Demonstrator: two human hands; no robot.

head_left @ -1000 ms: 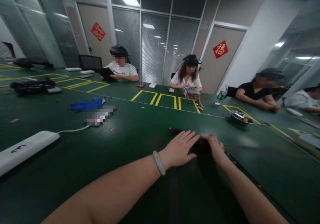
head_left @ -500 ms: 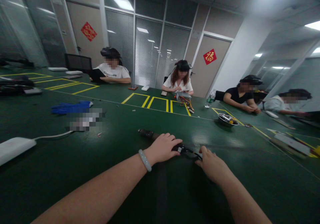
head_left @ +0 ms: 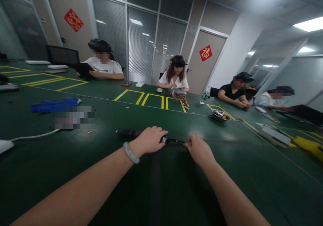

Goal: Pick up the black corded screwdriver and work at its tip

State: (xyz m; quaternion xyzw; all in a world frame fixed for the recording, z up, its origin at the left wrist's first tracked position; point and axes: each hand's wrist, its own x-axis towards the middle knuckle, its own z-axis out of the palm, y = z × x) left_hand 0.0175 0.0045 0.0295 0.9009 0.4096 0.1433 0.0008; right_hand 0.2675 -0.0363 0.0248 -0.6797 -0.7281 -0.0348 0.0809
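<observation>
A dark, slim electric screwdriver (head_left: pixel 128 133) lies on the green table, its metal tip pointing left. Over its rear half rests my left hand (head_left: pixel 149 140), closed around the body, which it partly hides. A black cord (head_left: pixel 176 141) leaves the right end of the tool. My right hand (head_left: pixel 200 150) pinches that cord between thumb and fingers, a short way from the tool. The cord beyond my right hand is hidden.
Blue gloves (head_left: pixel 57 104) and a blurred-out item (head_left: pixel 72 120) lie to the left, near a white cable (head_left: pixel 35 136). A metal bowl (head_left: pixel 221 115) with small parts and a water bottle (head_left: pixel 205 96) stand ahead right. Several people sit across the table.
The view has turned slightly to the right. The screwdriver and both hands appear farther left. The cord runs more level, and both hands keep their hold.
</observation>
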